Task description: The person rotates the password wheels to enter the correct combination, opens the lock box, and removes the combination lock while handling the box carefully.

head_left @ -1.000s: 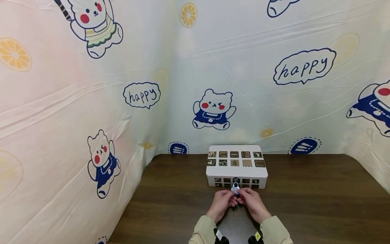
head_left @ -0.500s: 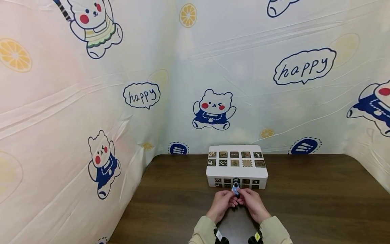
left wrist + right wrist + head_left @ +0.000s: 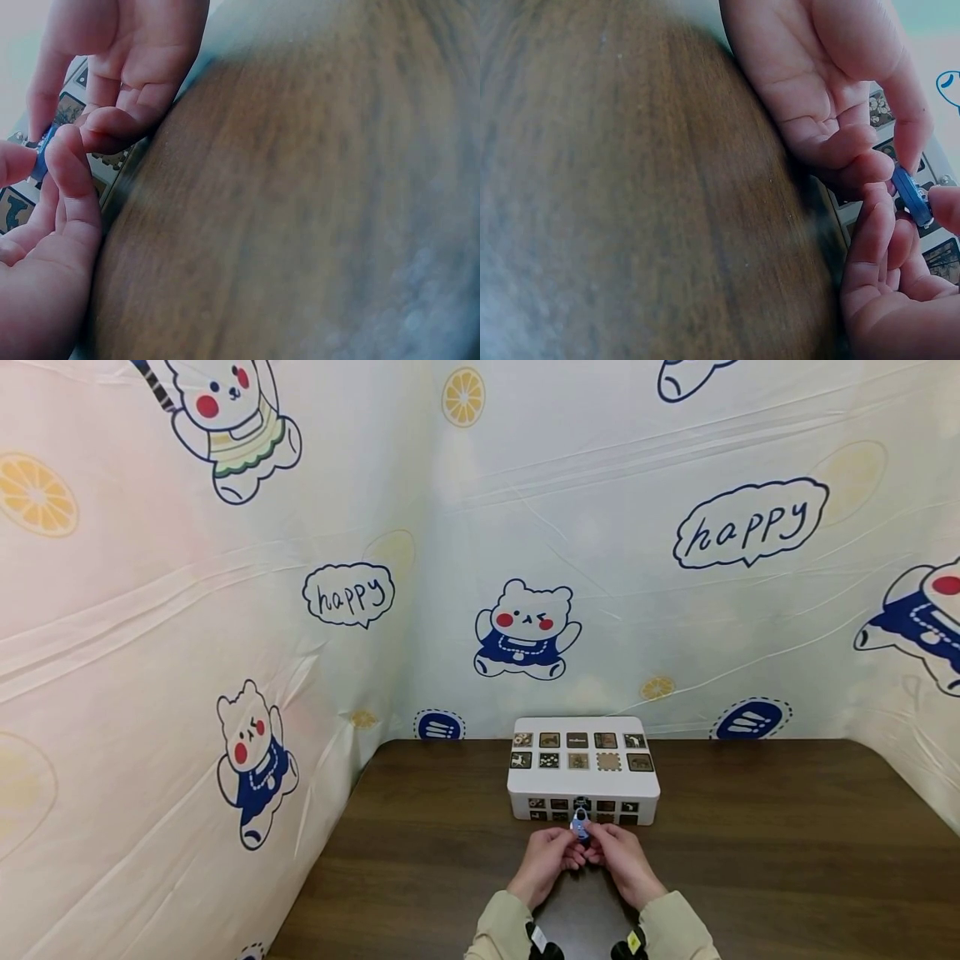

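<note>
Both hands meet at a small blue padlock (image 3: pixel 580 827) in front of a white box (image 3: pixel 582 781). The left hand (image 3: pixel 545 863) pinches the padlock's left side between thumb and curled fingers. From the other side, the right hand (image 3: pixel 624 863) pinches it the same way. A silvery shackle rises from the padlock toward the dark latch at the middle of the box's front; whether it passes through the latch I cannot tell. In the right wrist view the blue body (image 3: pixel 911 196) shows edge-on between the fingertips. Fingers cover much of it in the left wrist view.
The box is closed and printed with rows of small brown and black pictures. It stands near the back edge of a dark wooden table (image 3: pixel 750 852). Behind and to the left hangs a pale curtain (image 3: pixel 420 643) with cartoon bears and lettering.
The padlock's face has turned slightly in the fingers and shows bluer than a second ago. Both hands and the box keep their places.
</note>
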### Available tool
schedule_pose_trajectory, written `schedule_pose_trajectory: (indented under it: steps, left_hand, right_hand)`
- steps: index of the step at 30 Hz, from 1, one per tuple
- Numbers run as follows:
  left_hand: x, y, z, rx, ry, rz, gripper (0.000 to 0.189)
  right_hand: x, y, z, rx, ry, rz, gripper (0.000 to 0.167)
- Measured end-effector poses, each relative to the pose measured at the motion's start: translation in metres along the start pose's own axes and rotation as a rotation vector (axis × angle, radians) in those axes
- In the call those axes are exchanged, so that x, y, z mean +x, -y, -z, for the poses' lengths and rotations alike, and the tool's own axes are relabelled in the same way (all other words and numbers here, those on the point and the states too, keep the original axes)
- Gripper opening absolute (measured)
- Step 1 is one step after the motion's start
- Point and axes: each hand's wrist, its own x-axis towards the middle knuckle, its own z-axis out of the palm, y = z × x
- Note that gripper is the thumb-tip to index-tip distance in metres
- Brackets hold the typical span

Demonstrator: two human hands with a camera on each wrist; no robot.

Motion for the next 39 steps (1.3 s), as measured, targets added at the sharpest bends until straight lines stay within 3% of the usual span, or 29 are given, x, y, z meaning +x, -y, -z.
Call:
schedule_pose_trajectory:
  steps: [20, 39]
  left_hand:
    - [0.0009, 0.0016, -0.0005, -0.007, -0.007, -0.002, 0.016]
    - [0.0004, 0.0003, -0.0017, 0.001, -0.008, -0.011, 0.018]
  right_hand:
    - [-0.0024, -0.0011, 0.0014, 0.048, 0.026, 0.004, 0.025]
    - [-0.004, 0.004, 0.0004, 0.087, 0.022, -0.011, 0.016]
